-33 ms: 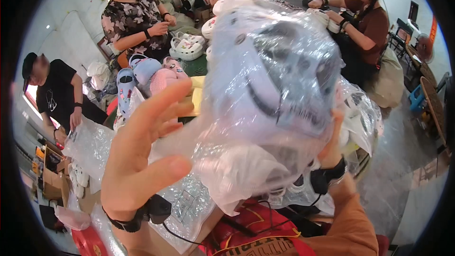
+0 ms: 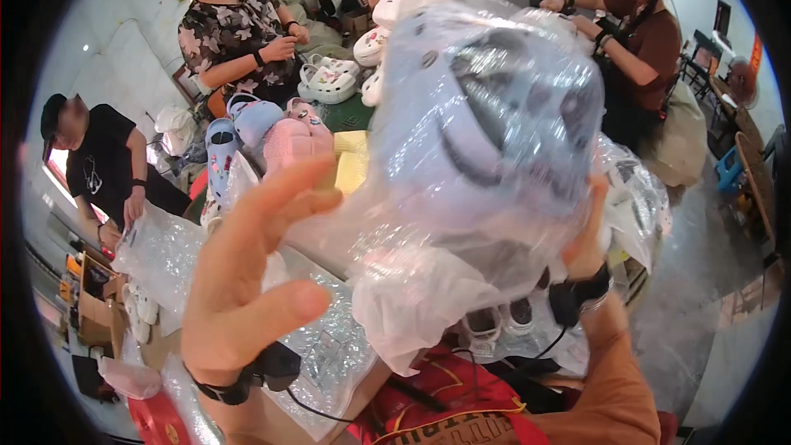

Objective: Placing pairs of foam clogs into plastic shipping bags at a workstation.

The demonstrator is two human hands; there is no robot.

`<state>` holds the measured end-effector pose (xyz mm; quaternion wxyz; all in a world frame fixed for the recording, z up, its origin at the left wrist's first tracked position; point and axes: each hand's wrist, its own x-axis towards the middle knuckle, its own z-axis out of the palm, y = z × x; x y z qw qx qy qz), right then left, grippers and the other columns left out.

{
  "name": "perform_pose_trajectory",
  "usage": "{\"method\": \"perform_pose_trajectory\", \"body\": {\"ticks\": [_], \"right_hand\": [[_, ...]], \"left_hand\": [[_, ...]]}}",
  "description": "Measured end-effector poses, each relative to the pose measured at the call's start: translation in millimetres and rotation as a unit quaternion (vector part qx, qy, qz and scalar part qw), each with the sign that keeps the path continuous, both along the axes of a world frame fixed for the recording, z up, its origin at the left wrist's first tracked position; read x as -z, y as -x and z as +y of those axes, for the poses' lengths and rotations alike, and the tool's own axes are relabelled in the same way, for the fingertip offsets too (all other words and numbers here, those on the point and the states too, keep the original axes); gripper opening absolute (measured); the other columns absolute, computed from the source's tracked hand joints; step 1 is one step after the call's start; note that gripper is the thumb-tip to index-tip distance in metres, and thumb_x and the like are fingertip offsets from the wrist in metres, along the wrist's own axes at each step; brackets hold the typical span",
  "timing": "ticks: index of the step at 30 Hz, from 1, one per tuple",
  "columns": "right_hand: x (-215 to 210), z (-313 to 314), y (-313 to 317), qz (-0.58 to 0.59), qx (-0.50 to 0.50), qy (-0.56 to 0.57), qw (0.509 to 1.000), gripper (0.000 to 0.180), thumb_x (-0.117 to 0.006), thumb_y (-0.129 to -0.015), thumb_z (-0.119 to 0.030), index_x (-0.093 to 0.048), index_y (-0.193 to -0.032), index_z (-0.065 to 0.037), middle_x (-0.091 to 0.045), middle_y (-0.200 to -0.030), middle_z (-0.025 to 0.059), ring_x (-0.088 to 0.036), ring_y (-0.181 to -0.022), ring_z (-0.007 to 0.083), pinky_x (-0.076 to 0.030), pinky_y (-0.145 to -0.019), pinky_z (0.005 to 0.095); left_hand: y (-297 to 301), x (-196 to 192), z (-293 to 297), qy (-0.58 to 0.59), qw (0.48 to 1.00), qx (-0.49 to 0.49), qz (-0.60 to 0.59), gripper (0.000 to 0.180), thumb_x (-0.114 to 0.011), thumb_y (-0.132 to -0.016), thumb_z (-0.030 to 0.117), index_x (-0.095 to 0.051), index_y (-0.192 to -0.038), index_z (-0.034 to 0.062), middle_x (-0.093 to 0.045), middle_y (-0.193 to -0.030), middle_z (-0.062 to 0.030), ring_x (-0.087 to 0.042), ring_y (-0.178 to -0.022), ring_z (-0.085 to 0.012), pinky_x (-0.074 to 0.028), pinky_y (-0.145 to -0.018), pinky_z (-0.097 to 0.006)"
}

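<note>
A clear plastic bag (image 2: 412, 301) is raised in front of me, bunched up along its lower edge. Inside it are light blue clogs (image 2: 412, 128), blurred by glare on the film. My right hand (image 2: 587, 235) grips the bag from its right side, its fingers partly hidden behind it. To the left of the bag is my left hand (image 2: 247, 288), open, with thumb and fingers apart and nothing in it. Beyond that hand, on the table, stand pink clogs (image 2: 288, 142) and blue clogs (image 2: 221, 156).
White clogs (image 2: 329, 81) stand farther back, near a yellow block (image 2: 352, 161). Flat plastic bags (image 2: 321, 342) lie below my left hand. Bagged shoes (image 2: 634, 198) are at the right. Co-workers (image 2: 239, 33) stand around the table. A blue stool (image 2: 728, 166) is on the floor.
The bag with the clogs has shifted slightly right, and my right hand has moved with it. My left hand stays open and sits a touch lower.
</note>
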<state>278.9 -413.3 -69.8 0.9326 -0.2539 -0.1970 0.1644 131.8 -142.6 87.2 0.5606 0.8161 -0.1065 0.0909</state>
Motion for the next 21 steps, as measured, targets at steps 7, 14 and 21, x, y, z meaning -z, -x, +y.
{"method": "perform_pose_trajectory", "body": {"ticks": [7,14,21], "right_hand": [[9.9,-44.2,-211.4,0.023,0.091,0.011,0.996,0.046,-0.066,-0.075,-0.03,-0.051,-0.113,-0.008,-0.056,-0.109,0.0106,-0.052,-0.102,0.0257,-0.044,-0.088,0.0425],[51.8,-26.1,-290.7,0.024,0.251,0.295,0.922,0.07,-0.067,-0.073,-0.038,-0.04,-0.129,-0.004,-0.046,-0.125,0.0108,-0.044,-0.114,0.022,-0.036,-0.096,0.0343],[76.4,-35.0,-328.3,-0.051,0.314,0.565,0.761,0.083,-0.07,-0.07,-0.038,-0.033,-0.132,0.001,-0.043,-0.128,0.0184,-0.039,-0.119,0.0274,-0.034,-0.096,0.0378]], "left_hand": [[5.2,107.9,20.2,-0.027,0.968,0.058,0.244,0.052,-0.059,-0.084,0.018,-0.039,-0.131,0.0059,-0.05,-0.124,-0.01,-0.052,-0.108,-0.0207,-0.041,-0.089,-0.033],[44.8,194.3,35.7,0.042,0.916,0.068,0.392,0.047,-0.055,-0.088,0.013,-0.038,-0.132,0.0059,-0.049,-0.122,-0.0095,-0.051,-0.107,-0.0177,-0.042,-0.09,-0.032],[57.2,203.2,46.6,-0.04,0.945,0.024,0.323,0.047,-0.058,-0.085,0.017,-0.043,-0.128,0.0048,-0.057,-0.112,-0.0108,-0.055,-0.1,-0.019,-0.044,-0.085,-0.031]]}}
